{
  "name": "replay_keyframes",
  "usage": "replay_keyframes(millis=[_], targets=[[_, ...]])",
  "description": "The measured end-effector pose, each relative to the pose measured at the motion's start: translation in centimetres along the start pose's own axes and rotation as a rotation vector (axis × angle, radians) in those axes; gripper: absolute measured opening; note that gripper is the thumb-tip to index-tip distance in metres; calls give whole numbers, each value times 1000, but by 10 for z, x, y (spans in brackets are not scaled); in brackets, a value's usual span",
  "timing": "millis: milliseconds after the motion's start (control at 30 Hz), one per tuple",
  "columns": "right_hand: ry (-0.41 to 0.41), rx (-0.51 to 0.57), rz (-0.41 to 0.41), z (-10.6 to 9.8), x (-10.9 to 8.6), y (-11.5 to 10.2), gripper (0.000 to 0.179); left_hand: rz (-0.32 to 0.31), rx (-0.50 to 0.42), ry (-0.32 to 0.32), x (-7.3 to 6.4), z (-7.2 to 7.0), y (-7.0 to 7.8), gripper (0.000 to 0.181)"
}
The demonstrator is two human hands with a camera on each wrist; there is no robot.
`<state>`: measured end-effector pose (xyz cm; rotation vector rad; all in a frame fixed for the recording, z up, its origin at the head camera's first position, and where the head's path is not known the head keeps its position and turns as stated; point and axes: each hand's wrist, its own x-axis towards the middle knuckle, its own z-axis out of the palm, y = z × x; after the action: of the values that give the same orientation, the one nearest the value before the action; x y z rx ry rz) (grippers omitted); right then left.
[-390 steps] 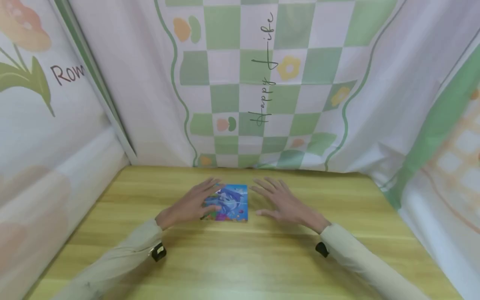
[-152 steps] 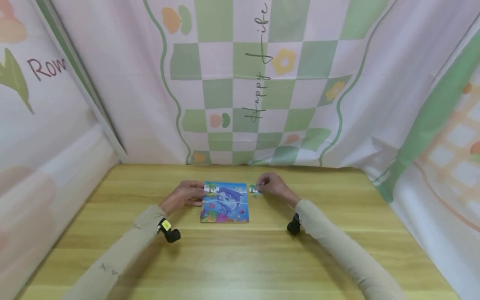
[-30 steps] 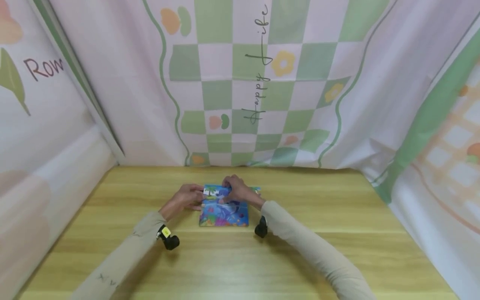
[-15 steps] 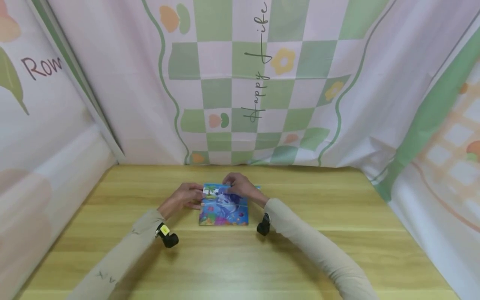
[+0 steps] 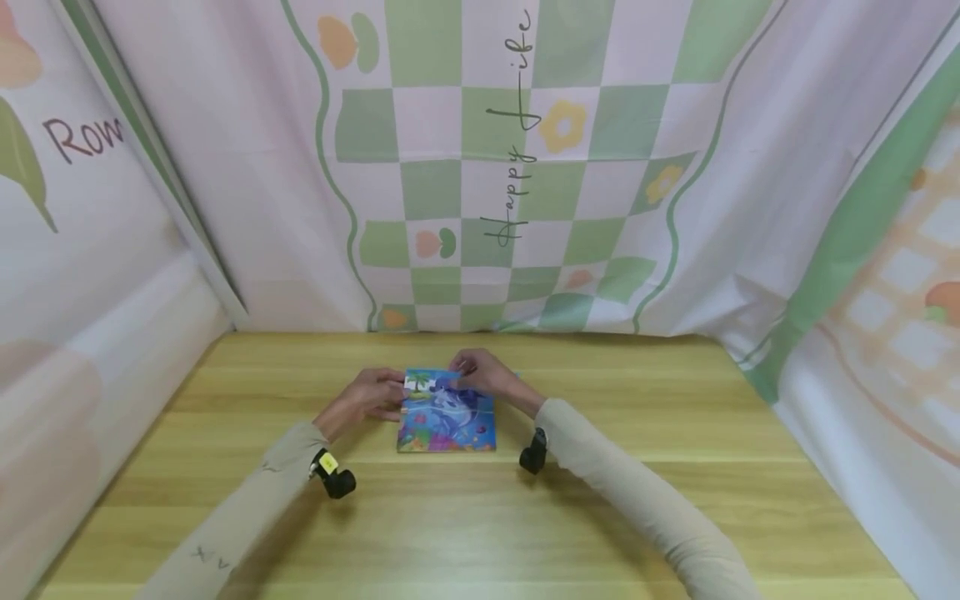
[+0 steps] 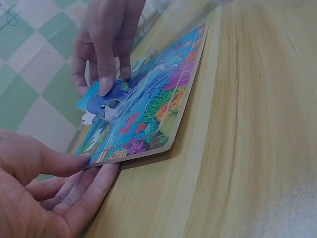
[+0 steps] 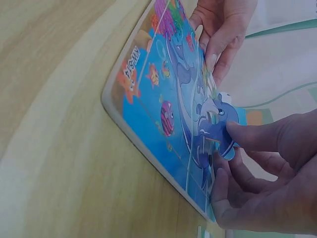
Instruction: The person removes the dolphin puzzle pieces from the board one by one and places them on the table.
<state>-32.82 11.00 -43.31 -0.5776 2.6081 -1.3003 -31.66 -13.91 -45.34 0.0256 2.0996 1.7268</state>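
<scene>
A wooden jigsaw puzzle [image 5: 442, 429] with a dolphin and sea-floor picture lies on the table in the head view. At its left edge my left hand [image 5: 371, 392] grips the board; the left wrist view has the thumb on the rim of the puzzle [image 6: 168, 99] and the fingers against its side. My right hand [image 5: 483, 372] pinches a puzzle piece [image 7: 223, 119] with the dolphin's head on it, between thumb and fingers. That piece is tilted up over the far part of the board. In the head view, the right hand mostly hides it.
Beside the board's far right corner, a sliver of another puzzle piece [image 5: 518, 375] shows behind the right hand. A patterned curtain [image 5: 510, 167] hangs along the table's far edge, with cloth walls left and right. The wooden table [image 5: 465, 517] extends toward me.
Since 5.1 s ago, my right hand has left the loose piece at the right and come over the board, where it pinches the dolphin-head piece. In the last second it shifts slightly right.
</scene>
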Motion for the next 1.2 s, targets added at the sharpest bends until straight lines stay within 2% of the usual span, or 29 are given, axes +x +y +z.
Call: replay_keyframes(millis=[167,333,667,733,933,1200], targets=[[1,26,-20,-2,-3,1,16,5,-9,-13,-1,1,2,53],[39,67,-20,-3,-5,0,15,25,-14,-28,-2,1,5,54],[89,112,-63,-4,-5,-1,17,18,-21,-17,-1,1,6,52],[80,172,-55,-5,-6,1,18,20,-22,-18,-1,1,5,52],[23,376,47,-13,-9,8,22,18,-5,-9,-2,2,1,52],[-37,443,68,-33,-19,12,32,23,-2,-10,-4,0,1,53]])
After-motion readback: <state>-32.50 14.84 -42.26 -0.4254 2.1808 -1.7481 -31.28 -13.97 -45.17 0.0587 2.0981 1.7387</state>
